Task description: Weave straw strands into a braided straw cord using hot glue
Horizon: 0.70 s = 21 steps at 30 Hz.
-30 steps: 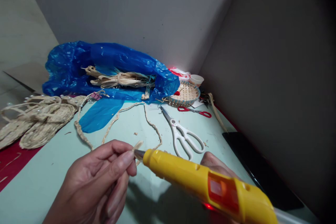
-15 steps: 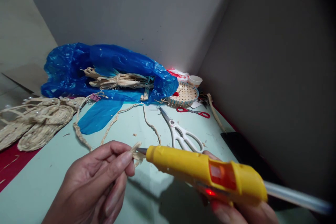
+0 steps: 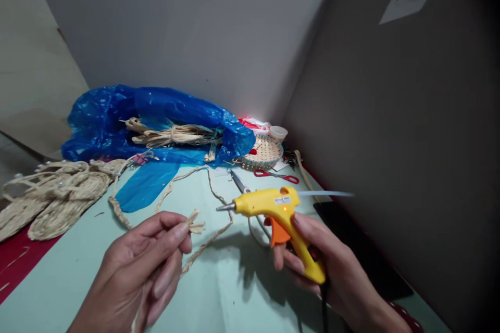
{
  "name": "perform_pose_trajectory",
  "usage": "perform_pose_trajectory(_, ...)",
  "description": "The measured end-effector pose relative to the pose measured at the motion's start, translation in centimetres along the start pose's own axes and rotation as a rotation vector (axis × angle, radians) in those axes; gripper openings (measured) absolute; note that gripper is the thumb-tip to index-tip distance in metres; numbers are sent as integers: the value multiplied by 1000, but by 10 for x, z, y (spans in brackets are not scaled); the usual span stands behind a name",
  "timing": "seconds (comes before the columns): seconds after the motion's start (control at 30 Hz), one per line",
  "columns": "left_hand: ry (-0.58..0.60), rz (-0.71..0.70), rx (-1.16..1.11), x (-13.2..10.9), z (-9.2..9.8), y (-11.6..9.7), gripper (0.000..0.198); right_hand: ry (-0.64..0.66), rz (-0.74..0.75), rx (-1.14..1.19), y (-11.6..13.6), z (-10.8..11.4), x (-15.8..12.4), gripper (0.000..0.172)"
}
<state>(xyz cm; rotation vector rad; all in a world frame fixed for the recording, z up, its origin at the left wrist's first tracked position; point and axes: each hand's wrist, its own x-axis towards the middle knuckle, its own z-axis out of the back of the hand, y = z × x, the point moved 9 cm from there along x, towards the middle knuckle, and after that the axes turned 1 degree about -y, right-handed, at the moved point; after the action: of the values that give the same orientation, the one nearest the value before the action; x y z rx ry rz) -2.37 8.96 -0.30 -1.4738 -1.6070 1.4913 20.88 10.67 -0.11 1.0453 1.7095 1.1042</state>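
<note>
My left hand (image 3: 144, 260) pinches the frayed end of a braided raffia cord (image 3: 195, 226) between thumb and forefinger, low at the centre-left. The cord trails away over the pale green tabletop (image 3: 219, 291). My right hand (image 3: 328, 270) grips the handle of a yellow glue gun (image 3: 273, 205) with an orange trigger. Its metal nozzle points left, a short gap from the cord end. A clear glue stick juts from the gun's back.
A blue plastic bag (image 3: 156, 119) with raffia bundles lies at the back. Woven straw sandals (image 3: 50, 197) rest at the left on red cloth. White-handled scissors (image 3: 242, 187), red scissors (image 3: 277, 176) and a small woven basket (image 3: 262, 152) sit near the corner. A dark panel stands at right.
The glue gun has drawn back to the right and away from the cord end, which its nozzle touched before. My left hand keeps its pinch on the cord.
</note>
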Motion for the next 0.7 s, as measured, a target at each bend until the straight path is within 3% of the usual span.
perform_pose_trajectory(0.1, 23, 47, 8, 1, -1, 1, 30, 23, -42, 171, -6, 2, 13, 48)
perform_pose_trajectory(0.3, 57, 64, 6, -7, -8, -1, 39, -7, 13, 167, -7, 9, 26, 42)
perform_pose_trajectory(0.7, 200, -34, -4, -10, -21, -7, 28, 11, 79, -110, 11, -22, -12, 39)
